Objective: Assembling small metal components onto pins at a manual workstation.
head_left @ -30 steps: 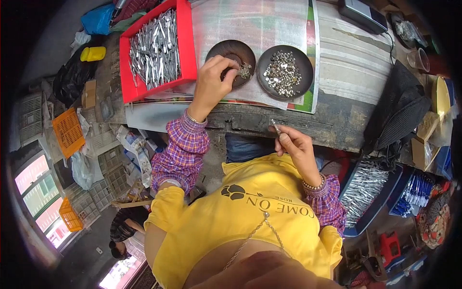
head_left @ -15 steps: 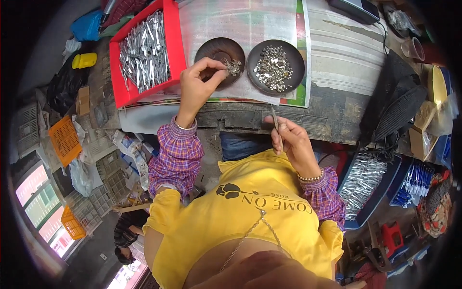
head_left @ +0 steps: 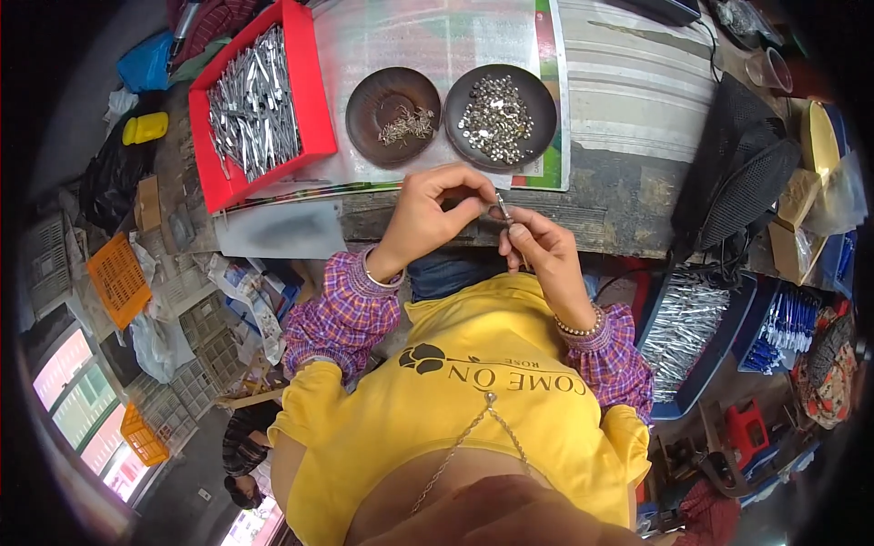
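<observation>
My right hand [head_left: 546, 255], in front of the table edge, grips a slim silver metal strip [head_left: 503, 207] that points up and away. My left hand [head_left: 433, 215] meets its tip with thumb and index finger pinched; whatever they hold is too small to make out. Beyond my hands stand two dark round dishes. Small thin wire-like metal pieces [head_left: 407, 126] lie in the left dish [head_left: 366, 102]. Shiny, small roundish metal parts [head_left: 496, 120] fill the middle of the right dish [head_left: 462, 84].
A red box [head_left: 320, 118] of silver metal strips [head_left: 255, 105] stands left of the dishes. At right, a black mesh bag [head_left: 739, 173] hangs over the table edge. Below it is a blue bin [head_left: 696, 396] of metal strips. A person [head_left: 241, 455] is at the lower left.
My left hand has come back from the left dish toward me and rightward, to the strip's tip. My right hand has moved slightly left with the strip. The whole view has shifted a little.
</observation>
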